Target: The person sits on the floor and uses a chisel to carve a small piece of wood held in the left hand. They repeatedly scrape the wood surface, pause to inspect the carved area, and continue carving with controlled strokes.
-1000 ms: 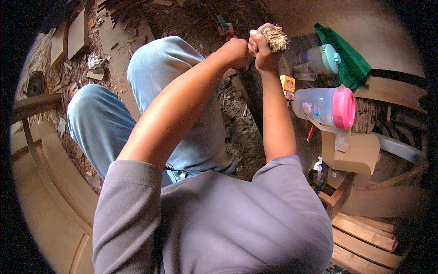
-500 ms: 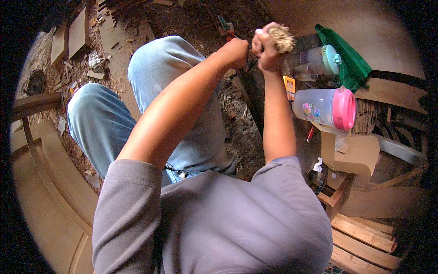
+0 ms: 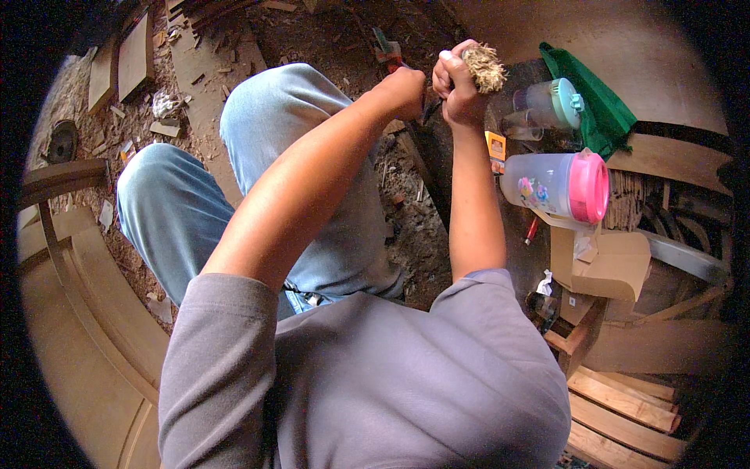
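right grip [image 3: 461, 90]; clasping frayed-ended piece [image 3: 486, 69]; left grip [image 3: 403, 92]; fisted nearby

Upper middle of the frame, the right fingers [image 3: 445, 76] hide most of the frayed tool [image 3: 486, 69]; what the left fingers [image 3: 417, 84] enclose is hidden. The lower edge cuts off the shirt [image 3: 414, 375].

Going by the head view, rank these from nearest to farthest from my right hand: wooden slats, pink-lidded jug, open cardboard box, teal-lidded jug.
From your right hand:
1. Teal-lidded jug, just to its right.
2. Pink-lidded jug, lower right.
3. Open cardboard box, below the pink lid.
4. Wooden slats, bottom right corner.
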Action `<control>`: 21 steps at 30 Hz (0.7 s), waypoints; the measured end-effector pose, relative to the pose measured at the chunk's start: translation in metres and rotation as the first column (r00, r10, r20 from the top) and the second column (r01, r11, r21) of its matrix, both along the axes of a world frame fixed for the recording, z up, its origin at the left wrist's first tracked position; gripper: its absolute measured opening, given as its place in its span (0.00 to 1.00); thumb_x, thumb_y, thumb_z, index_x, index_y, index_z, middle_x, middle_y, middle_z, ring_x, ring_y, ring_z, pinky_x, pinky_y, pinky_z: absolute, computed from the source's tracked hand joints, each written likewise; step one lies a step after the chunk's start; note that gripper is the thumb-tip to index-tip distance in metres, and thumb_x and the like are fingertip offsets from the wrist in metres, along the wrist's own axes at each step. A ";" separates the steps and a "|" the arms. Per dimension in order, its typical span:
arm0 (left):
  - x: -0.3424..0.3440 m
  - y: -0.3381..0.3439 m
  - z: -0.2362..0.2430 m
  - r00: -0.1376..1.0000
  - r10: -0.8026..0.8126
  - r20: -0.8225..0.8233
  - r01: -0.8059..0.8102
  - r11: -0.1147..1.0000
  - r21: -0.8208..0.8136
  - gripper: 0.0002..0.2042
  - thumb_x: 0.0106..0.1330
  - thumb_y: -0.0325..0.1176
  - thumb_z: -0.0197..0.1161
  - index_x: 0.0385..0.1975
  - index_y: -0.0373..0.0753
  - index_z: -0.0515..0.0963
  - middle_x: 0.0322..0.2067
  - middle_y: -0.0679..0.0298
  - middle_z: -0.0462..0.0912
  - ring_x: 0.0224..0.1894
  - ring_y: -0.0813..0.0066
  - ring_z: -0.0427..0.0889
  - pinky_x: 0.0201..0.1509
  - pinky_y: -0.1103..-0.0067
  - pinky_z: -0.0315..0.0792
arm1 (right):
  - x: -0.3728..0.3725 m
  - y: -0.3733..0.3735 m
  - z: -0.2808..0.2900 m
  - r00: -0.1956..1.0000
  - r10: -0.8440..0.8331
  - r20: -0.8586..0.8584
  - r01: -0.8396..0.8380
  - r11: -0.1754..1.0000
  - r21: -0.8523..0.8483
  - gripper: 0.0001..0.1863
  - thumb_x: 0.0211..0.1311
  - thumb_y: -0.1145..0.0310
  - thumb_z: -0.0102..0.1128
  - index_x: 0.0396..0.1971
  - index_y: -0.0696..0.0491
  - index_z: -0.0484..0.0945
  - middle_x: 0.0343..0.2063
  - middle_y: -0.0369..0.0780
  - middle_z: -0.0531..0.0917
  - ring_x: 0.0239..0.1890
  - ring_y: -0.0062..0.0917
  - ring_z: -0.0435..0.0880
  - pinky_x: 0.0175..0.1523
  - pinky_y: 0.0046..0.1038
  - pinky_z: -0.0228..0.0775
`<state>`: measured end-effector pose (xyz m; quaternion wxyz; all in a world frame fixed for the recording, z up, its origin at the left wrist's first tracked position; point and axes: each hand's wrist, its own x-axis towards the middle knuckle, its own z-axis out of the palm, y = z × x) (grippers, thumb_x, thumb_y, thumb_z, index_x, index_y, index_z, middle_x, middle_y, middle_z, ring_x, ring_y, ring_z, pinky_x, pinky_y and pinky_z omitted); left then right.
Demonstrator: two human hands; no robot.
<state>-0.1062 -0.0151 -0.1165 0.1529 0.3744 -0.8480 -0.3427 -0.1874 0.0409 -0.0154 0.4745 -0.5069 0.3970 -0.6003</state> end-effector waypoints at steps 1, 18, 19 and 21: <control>0.001 0.000 0.001 1.000 -0.018 -0.014 0.018 1.000 -0.015 0.09 0.47 0.25 0.63 0.29 0.34 0.83 0.33 0.48 0.84 0.39 0.51 0.84 0.43 0.65 0.78 | 0.000 0.000 -0.001 0.998 0.014 -0.058 -0.014 1.000 0.003 0.09 0.61 0.70 0.55 0.27 0.48 0.63 0.13 0.30 0.62 0.13 0.13 0.57 0.18 0.19 0.47; -0.007 -0.004 -0.015 0.994 0.002 -0.108 -0.001 1.000 0.012 0.09 0.48 0.25 0.65 0.31 0.34 0.83 0.34 0.47 0.83 0.39 0.50 0.84 0.42 0.66 0.78 | 0.000 0.001 -0.005 0.958 -0.004 -0.287 -0.014 0.998 -0.059 0.09 0.61 0.70 0.55 0.27 0.48 0.63 0.14 0.29 0.62 0.14 0.12 0.57 0.19 0.18 0.48; -0.008 -0.005 -0.018 0.977 0.018 -0.211 -0.008 0.999 0.047 0.09 0.48 0.24 0.64 0.32 0.34 0.82 0.34 0.47 0.83 0.39 0.50 0.84 0.42 0.66 0.78 | 0.000 0.001 -0.004 0.926 -0.008 -0.377 -0.018 0.998 -0.065 0.09 0.61 0.69 0.55 0.28 0.48 0.63 0.14 0.30 0.62 0.14 0.12 0.56 0.19 0.18 0.47; -0.008 -0.006 -0.022 0.971 0.032 -0.239 -0.012 0.996 0.084 0.10 0.49 0.25 0.65 0.32 0.33 0.82 0.35 0.47 0.83 0.40 0.51 0.84 0.43 0.66 0.78 | 0.000 0.001 -0.003 0.925 -0.048 -0.377 0.004 0.993 -0.116 0.09 0.61 0.69 0.54 0.28 0.49 0.63 0.14 0.30 0.62 0.14 0.12 0.57 0.19 0.18 0.48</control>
